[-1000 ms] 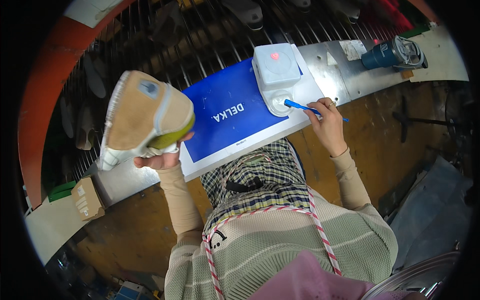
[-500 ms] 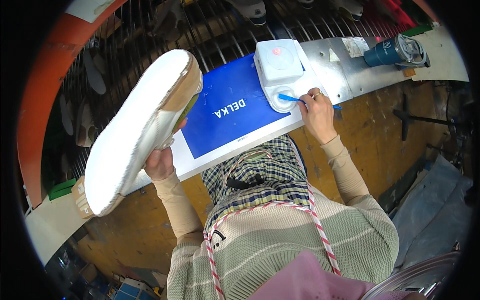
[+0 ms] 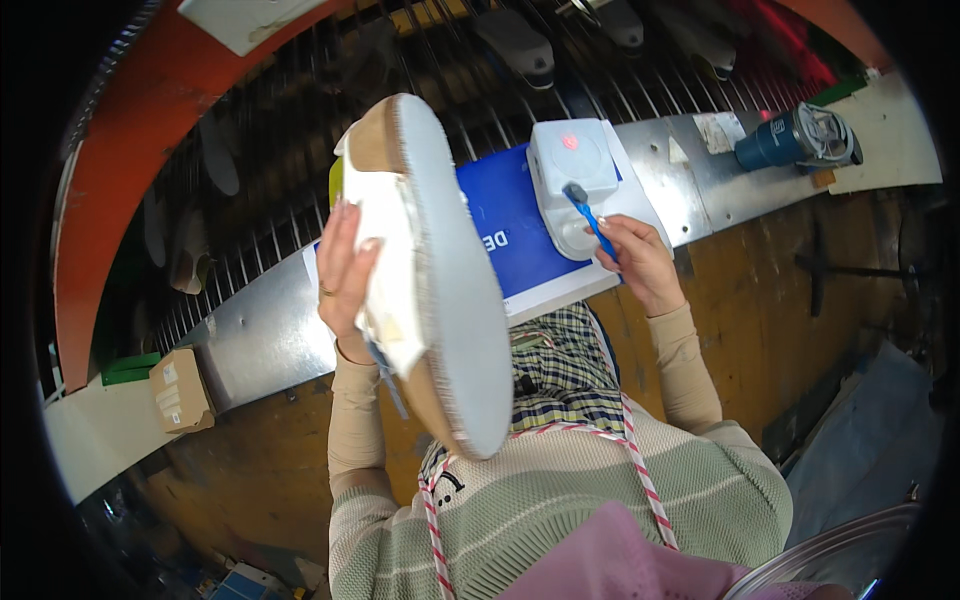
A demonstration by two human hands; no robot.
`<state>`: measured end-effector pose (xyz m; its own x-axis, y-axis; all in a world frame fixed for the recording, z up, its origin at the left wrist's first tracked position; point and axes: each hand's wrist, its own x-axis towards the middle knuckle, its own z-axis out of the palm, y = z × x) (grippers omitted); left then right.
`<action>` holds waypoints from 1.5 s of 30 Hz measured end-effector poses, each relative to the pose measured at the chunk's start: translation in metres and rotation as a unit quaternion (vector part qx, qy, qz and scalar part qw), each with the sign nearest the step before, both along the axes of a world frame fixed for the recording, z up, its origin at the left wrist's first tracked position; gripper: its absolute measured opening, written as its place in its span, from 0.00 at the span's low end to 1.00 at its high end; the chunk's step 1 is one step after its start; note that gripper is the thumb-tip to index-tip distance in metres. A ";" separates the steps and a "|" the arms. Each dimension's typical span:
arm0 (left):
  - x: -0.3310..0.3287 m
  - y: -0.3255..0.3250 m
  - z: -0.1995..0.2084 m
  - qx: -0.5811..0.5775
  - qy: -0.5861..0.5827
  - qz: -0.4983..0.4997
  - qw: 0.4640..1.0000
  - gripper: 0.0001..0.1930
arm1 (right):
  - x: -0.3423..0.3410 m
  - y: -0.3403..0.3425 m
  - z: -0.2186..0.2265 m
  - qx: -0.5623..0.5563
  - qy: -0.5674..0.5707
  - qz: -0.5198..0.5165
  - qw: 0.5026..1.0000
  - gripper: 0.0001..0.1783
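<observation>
My left hand (image 3: 345, 270) is closed around the upper of a white and tan shoe (image 3: 395, 255), with the fingers along its side. The shoe stands on edge in the air, its pale grey sole (image 3: 465, 300) toward the right. In my right hand (image 3: 640, 260) is a slim blue brush (image 3: 597, 228), pinched by its handle, with the dark head pointing away from me. That head appears in front of a white plastic dispenser (image 3: 572, 150), whose round base (image 3: 573, 240) lies just left of my right fingers. Its inside is mostly hidden.
A blue and white board (image 3: 505, 205) lies under the dispenser on the metal ledge (image 3: 700, 175). A teal tumbler (image 3: 775, 143) stands right, a cardboard box (image 3: 182, 390) left. Beyond the ledge, dark bars carry several shoe parts, including a grey one (image 3: 515, 45).
My left hand has brought the shoe to the right and turned it, so its side now shows. The brush has come up off the dispenser's base. The view has shifted slightly.
</observation>
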<state>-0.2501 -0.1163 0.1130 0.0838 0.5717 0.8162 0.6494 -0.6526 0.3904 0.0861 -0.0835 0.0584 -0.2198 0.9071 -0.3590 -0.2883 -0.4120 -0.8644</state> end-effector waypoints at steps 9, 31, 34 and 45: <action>0.007 -0.003 0.027 0.044 0.069 -0.038 0.996 0.20 | -0.106 0.050 0.102 0.396 0.031 -0.091 0.913 0.10; 0.002 -0.008 0.041 0.067 0.051 -0.030 0.996 0.23 | -0.119 0.027 0.101 0.441 -0.026 -0.054 0.896 0.10; -0.001 -0.007 0.045 0.083 0.089 -0.004 0.993 0.24 | -0.117 0.020 0.102 0.445 -0.035 -0.053 0.893 0.11; -0.004 -0.012 0.052 0.124 0.179 0.012 0.976 0.27 | -0.103 0.060 0.141 0.528 -0.228 -0.147 0.805 0.08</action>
<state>-0.2539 -0.1281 0.1650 0.3774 0.3656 0.8508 0.7312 -0.6814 -0.0316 -0.0170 -0.0238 0.1993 -0.0037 0.7476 0.6641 0.2077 0.6502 -0.7308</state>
